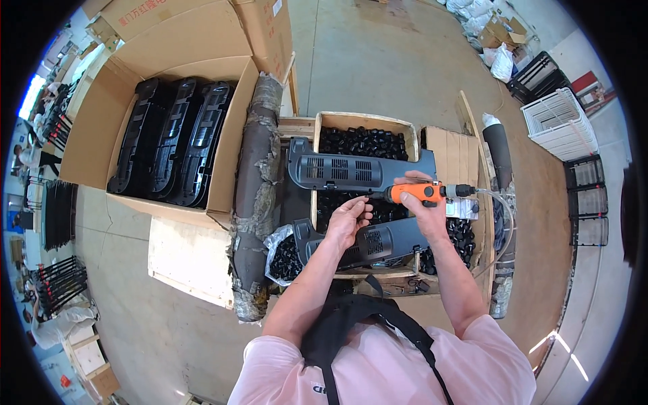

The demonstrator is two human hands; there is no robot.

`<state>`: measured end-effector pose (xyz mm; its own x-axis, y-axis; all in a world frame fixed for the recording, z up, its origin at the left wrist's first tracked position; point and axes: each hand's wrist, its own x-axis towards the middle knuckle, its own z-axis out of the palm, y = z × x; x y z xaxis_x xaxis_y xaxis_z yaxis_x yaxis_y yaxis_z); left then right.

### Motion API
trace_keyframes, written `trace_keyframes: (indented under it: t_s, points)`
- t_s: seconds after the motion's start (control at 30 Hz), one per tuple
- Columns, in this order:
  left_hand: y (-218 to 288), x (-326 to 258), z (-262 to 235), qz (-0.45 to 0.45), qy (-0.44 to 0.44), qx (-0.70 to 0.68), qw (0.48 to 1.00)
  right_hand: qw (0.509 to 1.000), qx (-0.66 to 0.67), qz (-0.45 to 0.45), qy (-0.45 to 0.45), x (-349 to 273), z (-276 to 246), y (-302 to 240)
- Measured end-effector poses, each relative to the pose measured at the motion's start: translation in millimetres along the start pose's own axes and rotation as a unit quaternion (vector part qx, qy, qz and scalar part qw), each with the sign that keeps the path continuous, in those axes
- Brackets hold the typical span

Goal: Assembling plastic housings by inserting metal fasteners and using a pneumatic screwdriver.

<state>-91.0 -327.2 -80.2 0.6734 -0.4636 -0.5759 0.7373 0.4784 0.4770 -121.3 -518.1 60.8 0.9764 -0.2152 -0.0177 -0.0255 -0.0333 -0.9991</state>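
Note:
In my right hand (pixel 426 214) is an orange power screwdriver (pixel 413 194) with a hose at its back end, lying sideways and pointing left. My left hand (pixel 351 219) is closed in a pinch close to the tool's tip; whatever is between its fingers is too small to make out. Beyond the tool lies a long dark grey plastic cover (pixel 341 170) with slotted vents. A second vented grey cover (pixel 371 244) lies nearer to me, partly hidden under my forearms.
Both covers rest across a wooden crate (pixel 364 120) holding many small black plastic parts (pixel 361 142). To the left, an open cardboard box (pixel 88 138) holds black plastic shells (pixel 165 145). Worn padded rollers (pixel 258 148) flank the bench. The clear hose (pixel 507 214) loops at the right.

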Motion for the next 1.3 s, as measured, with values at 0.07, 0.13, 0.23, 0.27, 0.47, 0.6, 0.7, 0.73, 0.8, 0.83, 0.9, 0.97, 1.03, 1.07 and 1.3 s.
trace_keyframes:
  t_s: [0.07,0.13,0.23,0.27,0.47,0.6,0.7,0.73,0.8,0.83,0.9,0.97,1.03,1.07,1.3]
  points:
    - [5.9,-7.4,0.3,-0.003,0.009,-0.002,1.000,1.000,0.001,-0.001,-0.006,-0.4,6.4,-0.2]
    - [10.8,-12.2,-1.6,-0.032,0.044,-0.052,0.997,1.000,-0.002,-0.003,-0.009,-1.0,12.3,2.8]
    - [13.2,-13.4,-7.3,-0.023,0.037,-0.097,0.994,1.000,-0.001,-0.007,-0.017,-3.2,18.9,5.1]
    - [12.9,-12.4,-10.1,-0.020,0.039,-0.102,0.994,1.000,0.004,-0.008,-0.017,-4.1,21.8,5.8]
    - [12.0,-8.9,-11.4,-0.023,0.027,-0.165,0.986,0.999,-0.006,-0.017,-0.035,-6.7,30.7,11.0]
    - [11.6,-9.6,-8.6,-0.011,0.032,-0.182,0.983,1.000,0.009,-0.016,-0.025,-6.0,35.1,14.5]
    - [10.9,-7.6,-8.1,0.000,0.031,-0.195,0.980,0.999,0.004,-0.017,-0.028,-4.7,35.9,12.2]
    - [10.6,-7.0,-8.1,0.004,0.031,-0.198,0.980,0.999,0.001,-0.020,-0.031,-3.8,36.2,11.9]
    - [10.4,-6.6,-9.1,0.002,0.030,-0.203,0.979,0.999,-0.003,-0.022,-0.035,-2.1,37.4,11.8]
    - [10.4,-6.7,-9.3,0.001,0.029,-0.207,0.978,0.999,-0.005,-0.015,-0.039,-1.4,37.9,11.9]
    - [11.0,-6.5,-9.4,-0.001,0.024,-0.218,0.976,0.999,-0.007,-0.008,-0.045,0.8,39.4,12.1]
    - [12.7,-8.4,-4.9,-0.004,0.018,-0.229,0.973,0.999,-0.008,-0.019,-0.044,3.7,40.5,13.8]
    - [11.6,-8.8,0.6,-0.007,0.017,-0.249,0.968,0.999,-0.013,-0.027,-0.043,7.2,44.8,15.9]
    - [9.9,-7.4,-1.3,-0.007,0.017,-0.250,0.968,0.998,-0.016,-0.037,-0.041,9.1,47.7,16.8]
    - [11.8,9.7,-27.4,-0.001,0.114,-0.137,0.984,0.996,-0.067,-0.047,-0.046,23.7,71.0,18.3]
